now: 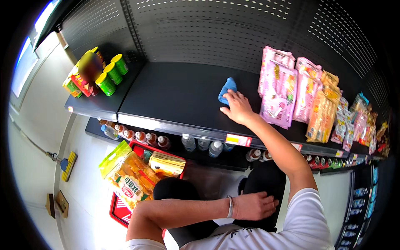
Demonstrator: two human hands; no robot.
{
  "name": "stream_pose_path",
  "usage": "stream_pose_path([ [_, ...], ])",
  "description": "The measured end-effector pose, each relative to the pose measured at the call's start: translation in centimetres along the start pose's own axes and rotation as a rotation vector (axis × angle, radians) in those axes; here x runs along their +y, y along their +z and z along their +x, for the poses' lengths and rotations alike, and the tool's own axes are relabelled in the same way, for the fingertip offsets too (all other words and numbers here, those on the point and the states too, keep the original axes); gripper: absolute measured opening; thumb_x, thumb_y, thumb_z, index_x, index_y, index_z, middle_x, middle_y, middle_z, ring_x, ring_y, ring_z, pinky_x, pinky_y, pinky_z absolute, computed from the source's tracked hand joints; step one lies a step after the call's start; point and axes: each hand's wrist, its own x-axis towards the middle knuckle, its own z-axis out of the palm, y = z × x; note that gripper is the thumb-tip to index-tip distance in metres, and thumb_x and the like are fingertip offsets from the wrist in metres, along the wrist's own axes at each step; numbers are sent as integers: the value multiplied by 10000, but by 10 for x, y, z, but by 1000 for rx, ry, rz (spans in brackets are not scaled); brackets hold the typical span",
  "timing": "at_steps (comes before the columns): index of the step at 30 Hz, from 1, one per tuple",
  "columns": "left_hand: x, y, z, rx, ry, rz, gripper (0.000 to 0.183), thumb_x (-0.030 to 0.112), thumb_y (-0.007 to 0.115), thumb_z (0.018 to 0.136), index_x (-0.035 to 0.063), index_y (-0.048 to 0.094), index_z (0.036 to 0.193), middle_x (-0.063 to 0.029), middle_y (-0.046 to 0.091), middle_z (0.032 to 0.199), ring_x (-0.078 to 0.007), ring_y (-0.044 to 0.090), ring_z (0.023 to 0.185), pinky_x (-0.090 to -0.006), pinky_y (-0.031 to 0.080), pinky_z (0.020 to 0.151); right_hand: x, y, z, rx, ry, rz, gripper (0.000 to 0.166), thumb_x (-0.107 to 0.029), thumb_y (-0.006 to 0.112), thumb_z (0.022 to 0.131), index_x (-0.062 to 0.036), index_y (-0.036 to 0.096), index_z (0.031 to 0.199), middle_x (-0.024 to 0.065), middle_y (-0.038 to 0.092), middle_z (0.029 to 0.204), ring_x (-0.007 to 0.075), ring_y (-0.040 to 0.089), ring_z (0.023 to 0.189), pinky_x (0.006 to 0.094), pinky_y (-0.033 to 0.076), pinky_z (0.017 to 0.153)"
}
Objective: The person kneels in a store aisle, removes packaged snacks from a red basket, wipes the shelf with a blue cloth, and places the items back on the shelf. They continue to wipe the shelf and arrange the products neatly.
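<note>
My right hand [238, 106] reaches onto the black metal shelf [168, 90], its fingers pressing on a folded blue cloth [227, 89]. Pink and purple snack packages [278, 93] stand just to the right of that hand. Across my lap lies my left forearm, a pale band around its wrist. My left hand [256, 206] rests on my right knee with nothing visible in it, fingers loosely bent. Canisters with yellow-green lids [106, 83] stand at the shelf's left end.
Bottles [188, 142] line the lower shelf. A red basket [120, 214] by my left knee holds a large bread bag [132, 178] and yellow packages [167, 163]. A price label [238, 140] sits on the shelf's front edge. A yellow mop head [69, 166] is at the left wall.
</note>
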Motion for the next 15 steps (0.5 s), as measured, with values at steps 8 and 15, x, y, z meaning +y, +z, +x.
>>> stream_pose_path([
  [8,-15,-23,6,-17,57,-170,298,188,567,832,13,676,1047,-129,678,1091,-251,610,1078,-380,475,918,-24,29,125,-45,162,-57,744,-499,641,916,-151,377,1519,104,322,1602,379,352,1420,532,331,1124],
  [15,-31,20,9,271,-215,-948,500,166,543,912,16,539,1390,-167,498,1472,-302,459,1364,-367,362,1161,-93,58,212,-42,75,-27,751,-556,638,904,-157,417,1500,91,333,1600,376,348,1423,533,321,1126],
])
